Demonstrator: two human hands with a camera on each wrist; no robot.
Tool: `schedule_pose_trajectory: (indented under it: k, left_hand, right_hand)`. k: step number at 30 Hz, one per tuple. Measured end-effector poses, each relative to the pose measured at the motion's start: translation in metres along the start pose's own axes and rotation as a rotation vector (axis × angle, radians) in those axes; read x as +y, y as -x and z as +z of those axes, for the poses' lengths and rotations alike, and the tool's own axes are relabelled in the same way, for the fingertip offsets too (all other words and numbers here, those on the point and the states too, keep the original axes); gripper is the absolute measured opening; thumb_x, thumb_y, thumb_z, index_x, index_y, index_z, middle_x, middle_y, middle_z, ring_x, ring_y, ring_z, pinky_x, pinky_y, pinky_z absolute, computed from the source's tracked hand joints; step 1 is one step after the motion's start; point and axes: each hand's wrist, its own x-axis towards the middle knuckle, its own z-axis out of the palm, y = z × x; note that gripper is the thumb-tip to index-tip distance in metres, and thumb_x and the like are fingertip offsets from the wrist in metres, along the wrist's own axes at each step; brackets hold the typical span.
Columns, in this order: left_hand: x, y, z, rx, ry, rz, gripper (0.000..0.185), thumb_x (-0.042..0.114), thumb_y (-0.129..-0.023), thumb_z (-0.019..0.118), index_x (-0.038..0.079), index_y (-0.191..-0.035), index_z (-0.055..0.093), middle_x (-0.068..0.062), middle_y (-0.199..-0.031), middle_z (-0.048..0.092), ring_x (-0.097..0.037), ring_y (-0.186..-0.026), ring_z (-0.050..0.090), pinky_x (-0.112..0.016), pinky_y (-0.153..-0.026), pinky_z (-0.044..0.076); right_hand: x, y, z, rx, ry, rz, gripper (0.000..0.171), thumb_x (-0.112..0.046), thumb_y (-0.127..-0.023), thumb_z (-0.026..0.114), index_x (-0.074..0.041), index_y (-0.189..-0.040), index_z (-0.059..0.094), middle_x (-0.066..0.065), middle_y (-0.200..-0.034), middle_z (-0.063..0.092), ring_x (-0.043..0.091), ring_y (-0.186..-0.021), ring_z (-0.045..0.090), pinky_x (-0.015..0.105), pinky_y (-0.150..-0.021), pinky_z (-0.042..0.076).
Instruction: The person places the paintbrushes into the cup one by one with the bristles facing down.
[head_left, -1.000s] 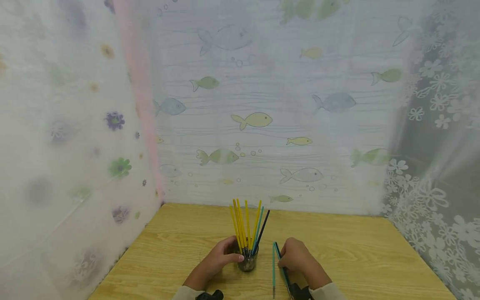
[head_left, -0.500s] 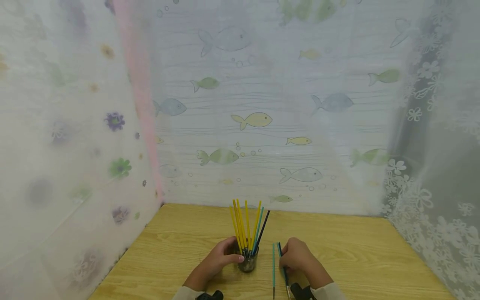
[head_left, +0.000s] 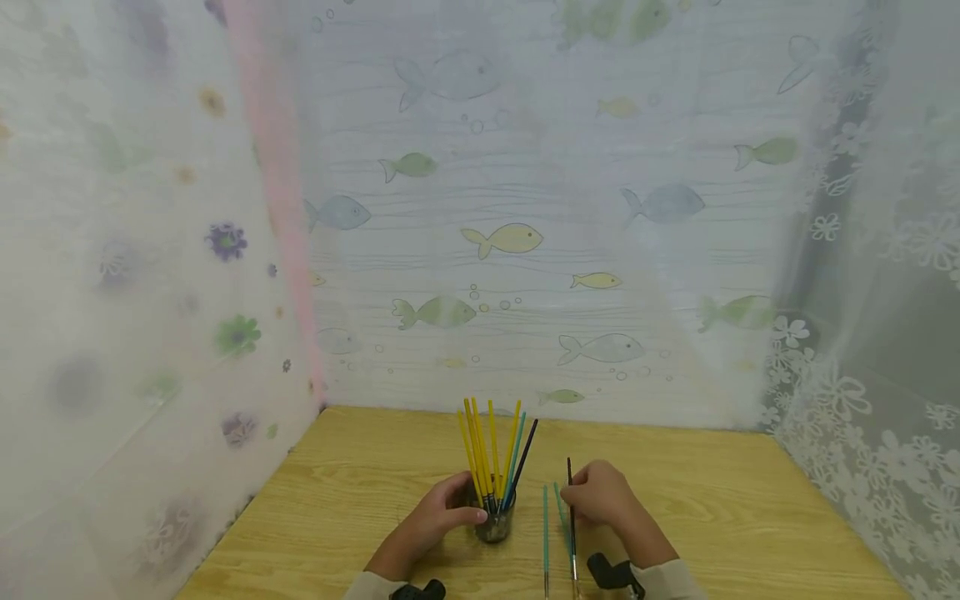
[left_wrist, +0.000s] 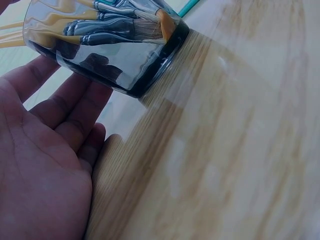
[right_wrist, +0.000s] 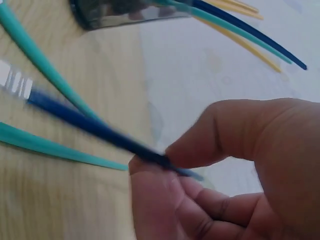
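My left hand (head_left: 431, 521) holds a small clear glass (head_left: 495, 530), thumb in front and fingers behind it. Bristle-down in the glass stand several yellow paintbrushes (head_left: 477, 446), a turquoise one and a dark blue one. The left wrist view shows their bristles through the glass wall (left_wrist: 145, 72), with fingertips against its side. To the right, my right hand (head_left: 606, 498) pinches a dark blue paintbrush (right_wrist: 90, 122) near the tip of its handle, its bristle end toward me. Two turquoise paintbrushes lie on the table, one (head_left: 546, 529) left of that hand, another (head_left: 558, 504) beside the pinched brush.
The wood-grain table (head_left: 360, 467) reaches back to a pale curtain (head_left: 510, 333) printed with fish. Flowered sheets hang along the left (head_left: 150, 375) and right sides. A black camera mount (head_left: 611, 573) sits on the right wrist, with another on the left.
My right hand has lifted the dark blue paintbrush from beside a turquoise one and moved slightly up and right. The left hand and glass have stayed in place.
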Motion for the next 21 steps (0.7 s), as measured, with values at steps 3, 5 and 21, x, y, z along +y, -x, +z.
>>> schedule_pose_trajectory:
  k: [3,5,21]
  left_hand:
    - [0.0,-0.002,0.0,0.006,-0.007,0.003,0.057,0.018,-0.102,0.064,0.005,-0.154,0.044,-0.019,-0.146,0.056,-0.022,-0.129,0.059,-0.026,-0.102,0.052]
    - [0.0,-0.002,0.0,0.01,-0.01,0.0,0.058,0.018,-0.102,0.065,0.004,-0.154,0.044,-0.018,-0.146,0.057,-0.022,-0.129,0.059,-0.026,-0.101,0.052]
    - [-0.004,-0.003,-0.001,0.031,-0.043,-0.011,0.062,0.02,-0.101,0.067,0.006,-0.156,0.043,-0.017,-0.151,0.054,-0.022,-0.136,0.055,-0.021,-0.105,0.047]
  right_hand:
    - [-0.001,-0.001,-0.005,0.024,-0.061,0.012,0.016,-0.013,-0.092,0.066,0.0,-0.084,0.069,0.013,-0.082,0.07,0.018,-0.06,0.067,0.034,-0.056,0.06]
    - [-0.002,-0.001,-0.007,0.042,-0.081,0.006,0.017,-0.015,-0.094,0.065,0.001,-0.091,0.071,0.012,-0.083,0.07,0.019,-0.061,0.067,0.033,-0.057,0.06]
    - [-0.028,0.008,-0.02,0.205,-0.214,-0.103,0.011,-0.013,-0.092,0.066,-0.004,-0.093,0.071,0.008,-0.082,0.072,0.021,-0.066,0.07,0.033,-0.061,0.062]
